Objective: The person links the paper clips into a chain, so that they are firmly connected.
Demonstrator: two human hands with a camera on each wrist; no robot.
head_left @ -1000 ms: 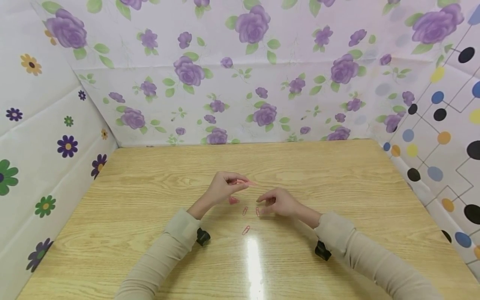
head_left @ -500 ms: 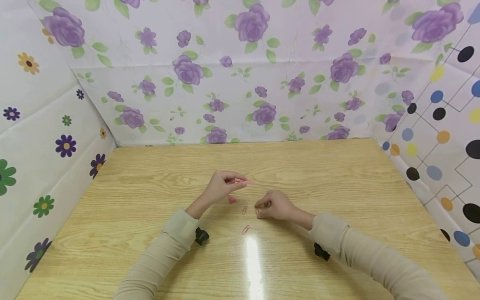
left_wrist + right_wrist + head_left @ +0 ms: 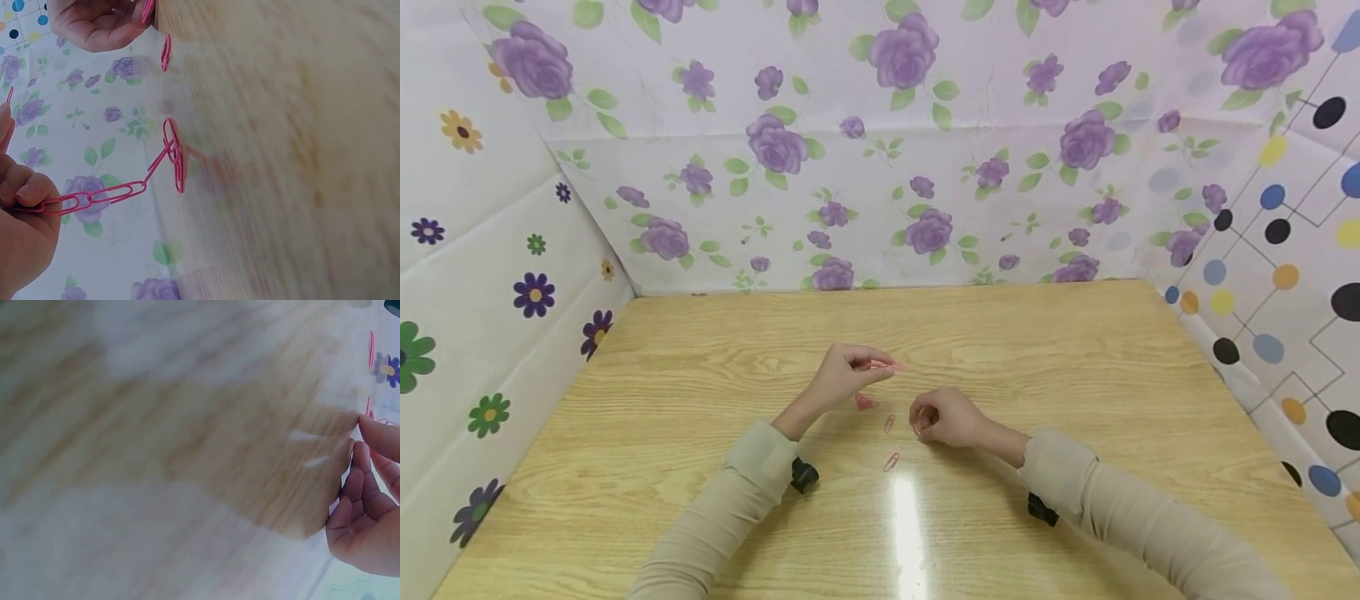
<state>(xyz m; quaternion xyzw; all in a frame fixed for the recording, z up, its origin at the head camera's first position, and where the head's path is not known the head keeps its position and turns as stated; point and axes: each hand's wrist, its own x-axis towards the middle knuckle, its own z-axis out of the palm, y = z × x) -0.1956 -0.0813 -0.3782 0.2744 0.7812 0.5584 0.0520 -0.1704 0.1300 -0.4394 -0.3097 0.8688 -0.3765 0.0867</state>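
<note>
My left hand [image 3: 844, 372] pinches a chain of linked pink paper clips above the table. In the left wrist view the chain [image 3: 117, 192] runs out of the left hand [image 3: 28, 219] and slopes down to a small heap of clips [image 3: 175, 156] on the tabletop. My right hand [image 3: 951, 418] is low at the table, thumb and fingertips pinching a pink paper clip [image 3: 148, 11]. Two loose pink paper clips lie between the hands: one clip [image 3: 890, 423] close to the right fingertips, another clip [image 3: 892, 462] nearer the person.
The wooden table [image 3: 700, 333] is bounded by a flowered cloth [image 3: 850, 167] at the back and patterned cloths at both sides. Black wrist cameras hang under both sleeves, the left camera [image 3: 804, 476] just above the table. A bright light reflection [image 3: 908, 533] lies in front.
My right hand has come down slightly and closed its fingertips on the rightmost loose paper clip. The left hand with the chain has stayed nearly still.
</note>
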